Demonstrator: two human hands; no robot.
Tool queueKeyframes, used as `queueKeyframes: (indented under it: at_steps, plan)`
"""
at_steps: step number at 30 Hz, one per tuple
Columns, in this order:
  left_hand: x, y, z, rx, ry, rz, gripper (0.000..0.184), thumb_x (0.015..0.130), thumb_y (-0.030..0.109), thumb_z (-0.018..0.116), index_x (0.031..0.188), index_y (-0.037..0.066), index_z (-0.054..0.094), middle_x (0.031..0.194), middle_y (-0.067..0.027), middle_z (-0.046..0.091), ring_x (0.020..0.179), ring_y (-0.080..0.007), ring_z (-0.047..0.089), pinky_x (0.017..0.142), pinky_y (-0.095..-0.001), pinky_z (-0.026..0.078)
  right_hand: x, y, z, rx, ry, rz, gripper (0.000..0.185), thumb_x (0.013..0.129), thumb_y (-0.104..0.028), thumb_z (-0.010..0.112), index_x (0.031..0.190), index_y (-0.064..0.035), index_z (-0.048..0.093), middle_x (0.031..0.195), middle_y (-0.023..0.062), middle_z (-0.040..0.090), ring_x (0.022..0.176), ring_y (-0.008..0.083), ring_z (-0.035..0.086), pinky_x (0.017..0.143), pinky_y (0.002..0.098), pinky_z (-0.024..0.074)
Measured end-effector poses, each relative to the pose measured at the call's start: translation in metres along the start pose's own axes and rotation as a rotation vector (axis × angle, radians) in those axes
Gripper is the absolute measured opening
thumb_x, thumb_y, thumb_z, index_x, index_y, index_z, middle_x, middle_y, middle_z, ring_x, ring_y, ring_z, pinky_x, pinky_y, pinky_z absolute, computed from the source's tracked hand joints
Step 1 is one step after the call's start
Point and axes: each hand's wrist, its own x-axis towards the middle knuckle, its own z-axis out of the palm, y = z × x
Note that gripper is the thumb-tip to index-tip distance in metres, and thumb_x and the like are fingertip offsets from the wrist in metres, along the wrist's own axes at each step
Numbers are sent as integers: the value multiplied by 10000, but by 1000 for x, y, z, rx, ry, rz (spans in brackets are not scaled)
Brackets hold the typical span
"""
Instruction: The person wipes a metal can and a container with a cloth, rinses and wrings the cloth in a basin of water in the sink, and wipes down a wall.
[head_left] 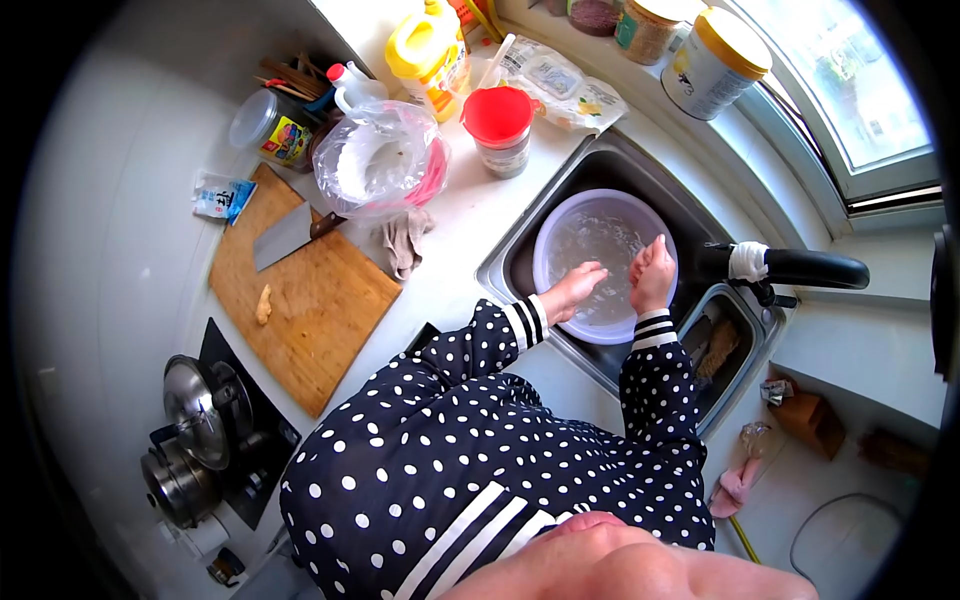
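Observation:
A round pale purple basin [545, 240] with rippling water in it stands in the large compartment of the metal sink [510, 262]. Over the basin's near left part is my left hand [574, 290], its fingers extended and nothing visible in it. My right hand [652, 270] is above the right side of the water, with its fingers curled together; whatever it may hold is hidden. The two hands are apart. A black faucet [815, 268] with a white wrap reaches in from the right.
Left of the sink, a cleaver [284, 238] and a piece of ginger [264, 304] lie on a wooden board [320, 320]. A red-topped container [500, 130], plastic-lined bin [380, 165] and grey cloth [405, 243] are behind. Pots [195, 410] stand far left.

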Motion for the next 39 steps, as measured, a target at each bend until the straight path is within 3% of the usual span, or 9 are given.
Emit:
queueKeyframes:
  at_steps: [11,14,18,19,24,27,30,34,39]
  plan:
    - [-19,29,-11,177,99,313,662,827,255,609,1337,-9,279,1361,-183,338,1277,-279,306,1030,-356,287,34,-11,-3,302,-371,406,299,940,-315,401,705,-135,444,609,12,463,533,106,433,456,218,312]
    - [-15,38,-36,182,372,554,804,764,228,691,1349,-41,210,1366,-224,297,1266,-299,315,1029,-373,291,91,116,-81,-1802,61,-260,280,911,-208,432,1136,-61,509,1011,129,542,832,250,575,741,393,462]
    - [-17,90,-74,413,894,991,1067,649,255,788,1367,-61,65,1374,-266,199,1281,-360,206,1071,-430,144,50,87,-35,-724,-298,-73,490,915,-223,403,1368,-80,287,1315,249,386,1076,396,499,957,413,374]
    - [-15,106,-79,427,963,1003,1114,633,247,803,1371,-57,26,1387,-276,150,1291,-375,158,1072,-449,110,54,89,-38,-1062,-281,-150,507,925,-280,399,1371,-67,285,1311,224,419,1060,341,522,928,375,410]
    - [19,148,-117,391,786,1074,970,571,226,830,1314,-4,251,1303,-197,363,1206,-301,360,1009,-394,284,32,45,-18,-398,-267,375,423,930,-361,387,1117,-16,543,1060,213,593,924,315,612,794,393,477]
    - [10,151,-112,499,859,1191,758,573,139,812,1210,37,414,1152,-106,520,1068,-234,501,932,-344,380,46,71,-53,-1630,-68,-127,389,935,-322,388,980,1,599,690,164,613,791,218,651,636,327,506]
    - [-8,148,-108,691,747,1332,617,594,58,772,1146,45,497,1090,-71,586,1003,-197,557,902,-330,413,12,27,-36,-428,-156,132,381,945,-298,368,946,18,582,748,172,620,745,205,644,552,323,492]
    - [-58,135,-77,637,513,1366,598,608,42,767,1143,34,501,1078,-73,592,1001,-187,564,890,-315,438,17,38,-59,-1301,88,-406,359,942,-291,396,940,26,563,766,136,598,751,214,615,619,363,460]
    - [-111,110,-59,616,341,1199,575,629,53,772,1136,28,502,1034,-78,597,965,-199,574,860,-319,467,-19,3,-31,-597,-54,-356,282,931,-218,431,923,27,572,816,110,588,742,192,540,711,291,419]
